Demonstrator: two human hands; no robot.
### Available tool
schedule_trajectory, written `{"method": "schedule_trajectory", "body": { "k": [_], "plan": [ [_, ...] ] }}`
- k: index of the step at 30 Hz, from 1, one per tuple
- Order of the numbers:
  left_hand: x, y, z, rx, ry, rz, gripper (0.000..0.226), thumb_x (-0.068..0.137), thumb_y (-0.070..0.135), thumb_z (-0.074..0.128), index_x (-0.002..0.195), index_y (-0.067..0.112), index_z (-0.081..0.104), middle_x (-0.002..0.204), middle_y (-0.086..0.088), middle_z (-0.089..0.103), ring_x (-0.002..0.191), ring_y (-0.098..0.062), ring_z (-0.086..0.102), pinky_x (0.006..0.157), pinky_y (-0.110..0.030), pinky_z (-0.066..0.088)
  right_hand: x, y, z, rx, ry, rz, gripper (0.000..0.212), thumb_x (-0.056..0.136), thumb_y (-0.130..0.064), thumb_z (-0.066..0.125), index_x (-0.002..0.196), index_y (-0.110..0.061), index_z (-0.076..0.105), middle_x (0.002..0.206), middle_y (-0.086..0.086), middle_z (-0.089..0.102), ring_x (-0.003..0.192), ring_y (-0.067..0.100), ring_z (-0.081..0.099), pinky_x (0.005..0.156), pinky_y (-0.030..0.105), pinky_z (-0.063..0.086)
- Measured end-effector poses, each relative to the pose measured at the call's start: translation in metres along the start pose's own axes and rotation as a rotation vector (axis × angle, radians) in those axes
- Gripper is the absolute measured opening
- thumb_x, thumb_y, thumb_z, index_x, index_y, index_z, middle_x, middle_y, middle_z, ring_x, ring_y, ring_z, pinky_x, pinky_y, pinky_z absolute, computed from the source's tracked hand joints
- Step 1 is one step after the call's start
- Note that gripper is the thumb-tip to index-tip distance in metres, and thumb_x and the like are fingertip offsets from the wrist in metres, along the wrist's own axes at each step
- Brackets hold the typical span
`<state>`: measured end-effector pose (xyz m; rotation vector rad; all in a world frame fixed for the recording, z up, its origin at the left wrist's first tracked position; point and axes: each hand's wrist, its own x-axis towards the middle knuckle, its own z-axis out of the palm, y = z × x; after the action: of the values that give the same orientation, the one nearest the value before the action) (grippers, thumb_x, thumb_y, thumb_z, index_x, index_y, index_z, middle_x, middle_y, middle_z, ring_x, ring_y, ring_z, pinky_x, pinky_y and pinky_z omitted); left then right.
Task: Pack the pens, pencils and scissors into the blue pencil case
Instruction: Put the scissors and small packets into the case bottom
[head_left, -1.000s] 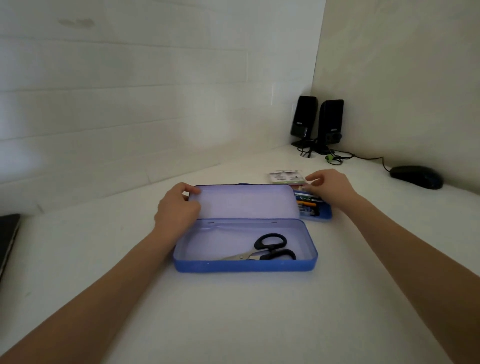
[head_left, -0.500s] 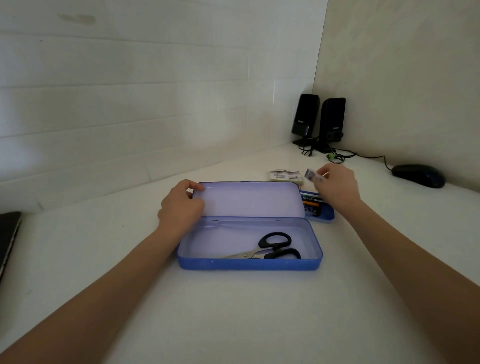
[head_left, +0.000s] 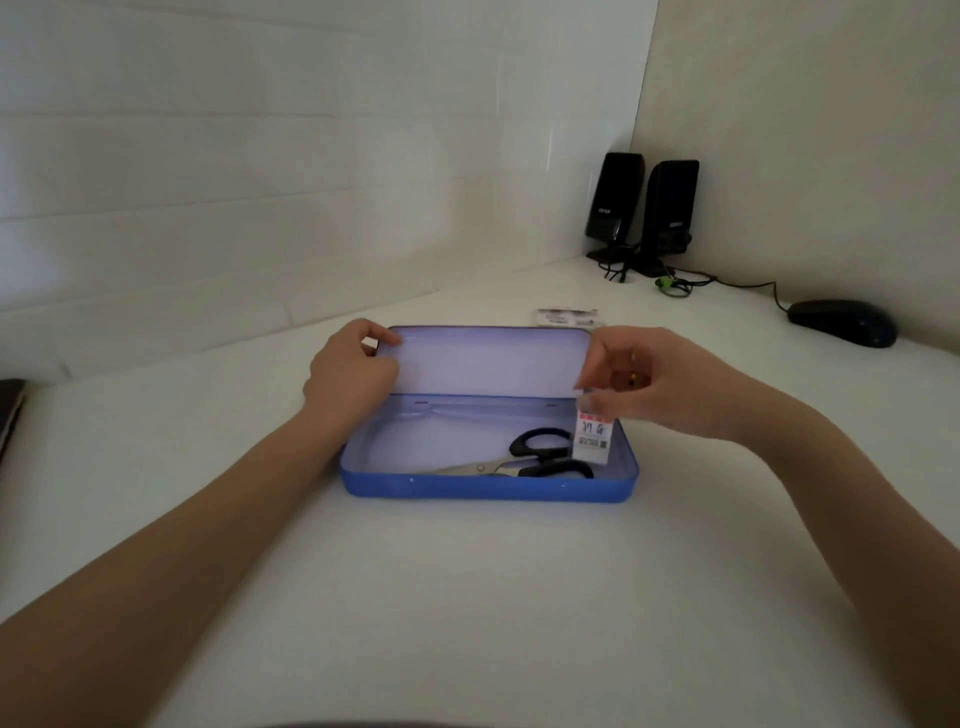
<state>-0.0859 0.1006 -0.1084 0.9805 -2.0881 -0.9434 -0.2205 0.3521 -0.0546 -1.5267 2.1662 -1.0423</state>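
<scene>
A person's left hand (head_left: 353, 371) gripped the upper left corner of the raised lid of an open blue metal pencil case (head_left: 488, 491) on a white table (head_left: 467, 597). The right hand (head_left: 660, 387) pinched a small packet with a white barcode label (head_left: 592, 436) above the case's right end; its contents could not be made out behind the fingers. Black-handled scissors (head_left: 535, 460) lay inside the tray, their right handle partly hidden by the label. Beyond the lid, a flat printed packet (head_left: 566, 315) was half concealed. Two black speakers (head_left: 641, 210) and a dark computer mouse (head_left: 841, 322) sat near the corner. A dark object (head_left: 9, 410) was cut off at the left edge.
</scene>
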Motion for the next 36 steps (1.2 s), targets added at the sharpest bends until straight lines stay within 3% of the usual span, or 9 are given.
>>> {"method": "schedule_trajectory", "body": {
  "k": [6, 8, 10, 15, 20, 25, 30, 32, 36],
  "plan": [
    [0.000, -0.001, 0.001, -0.003, 0.009, -0.001, 0.027, 0.075, 0.008, 0.049, 0.090, 0.028, 0.062, 0.071, 0.004, 0.058, 0.071, -0.024, 0.053, 0.073, -0.035, 0.042, -0.005, 0.002, -0.006, -0.133, 0.001, -0.014, 0.013, 0.078, -0.008, 0.073, 0.073, -0.018, 0.066, 0.058, -0.018, 0.062, 0.054, 0.005, 0.045, 0.054, 0.008, 0.038],
    [0.000, -0.001, 0.000, -0.002, 0.011, 0.001, 0.028, 0.075, 0.008, 0.049, 0.090, 0.027, 0.062, 0.070, 0.005, 0.058, 0.069, -0.023, 0.052, 0.072, -0.034, 0.041, -0.004, 0.002, -0.001, -0.220, -0.044, -0.004, 0.017, 0.077, -0.013, 0.073, 0.070, -0.027, 0.066, 0.068, -0.020, 0.065, 0.064, 0.012, 0.053, 0.063, 0.015, 0.042],
    [0.000, 0.000, 0.000, 0.002, 0.012, 0.000, 0.028, 0.076, 0.007, 0.049, 0.091, 0.026, 0.062, 0.069, 0.006, 0.057, 0.065, -0.021, 0.051, 0.069, -0.032, 0.040, -0.004, 0.002, 0.004, -0.259, -0.127, 0.021, 0.018, 0.076, -0.017, 0.074, 0.067, -0.031, 0.067, 0.080, -0.009, 0.067, 0.076, 0.021, 0.058, 0.072, 0.028, 0.045],
    [-0.003, 0.003, -0.001, -0.006, 0.016, 0.001, 0.027, 0.077, 0.006, 0.049, 0.092, 0.025, 0.062, 0.067, 0.006, 0.057, 0.058, -0.014, 0.049, 0.068, -0.030, 0.038, -0.005, 0.002, 0.005, -0.272, -0.188, 0.050, 0.010, 0.078, -0.024, 0.072, 0.071, -0.030, 0.070, 0.081, -0.008, 0.068, 0.072, 0.020, 0.055, 0.073, 0.036, 0.046],
    [-0.004, 0.004, -0.001, -0.013, 0.018, 0.006, 0.026, 0.079, 0.007, 0.048, 0.091, 0.025, 0.062, 0.068, 0.006, 0.057, 0.057, -0.014, 0.048, 0.064, -0.029, 0.037, -0.007, -0.001, 0.008, -0.288, -0.200, 0.063, 0.014, 0.080, -0.042, 0.064, 0.073, -0.032, 0.070, 0.078, -0.012, 0.064, 0.067, 0.000, 0.051, 0.071, 0.026, 0.044],
    [-0.002, 0.002, -0.001, -0.068, -0.007, -0.018, 0.029, 0.072, 0.007, 0.045, 0.078, 0.030, 0.061, 0.067, 0.003, 0.058, 0.059, -0.020, 0.049, 0.067, -0.032, 0.039, -0.010, -0.007, 0.007, -0.246, -0.307, 0.102, 0.022, 0.074, -0.058, 0.058, 0.065, -0.042, 0.071, 0.094, -0.016, 0.055, 0.077, -0.009, 0.051, 0.072, 0.015, 0.035],
    [-0.001, 0.003, -0.002, -0.092, 0.000, -0.024, 0.033, 0.066, 0.005, 0.043, 0.077, 0.029, 0.062, 0.065, 0.001, 0.057, 0.062, -0.022, 0.049, 0.069, -0.035, 0.042, -0.014, -0.012, 0.007, -0.233, -0.342, 0.086, 0.038, 0.061, -0.067, 0.048, 0.066, -0.038, 0.072, 0.102, -0.013, 0.054, 0.078, -0.012, 0.050, 0.069, 0.007, 0.035],
    [-0.001, 0.003, -0.002, -0.092, 0.008, -0.027, 0.036, 0.069, 0.000, 0.042, 0.083, 0.025, 0.063, 0.065, 0.000, 0.056, 0.060, -0.021, 0.048, 0.067, -0.035, 0.040, -0.013, -0.012, 0.005, -0.151, -0.252, 0.038, 0.032, 0.068, -0.061, 0.053, 0.066, -0.035, 0.073, 0.100, -0.005, 0.054, 0.076, -0.005, 0.050, 0.070, 0.011, 0.037],
    [-0.003, 0.002, -0.001, -0.097, 0.007, -0.029, 0.037, 0.069, -0.001, 0.040, 0.084, 0.024, 0.063, 0.067, 0.000, 0.056, 0.060, -0.021, 0.047, 0.066, -0.034, 0.039, 0.009, 0.008, -0.006, -0.077, 0.371, -0.024, 0.021, 0.089, -0.035, 0.058, 0.082, -0.023, 0.073, 0.089, 0.000, 0.063, 0.064, 0.012, 0.043, 0.060, 0.019, 0.038]
  ]
}}
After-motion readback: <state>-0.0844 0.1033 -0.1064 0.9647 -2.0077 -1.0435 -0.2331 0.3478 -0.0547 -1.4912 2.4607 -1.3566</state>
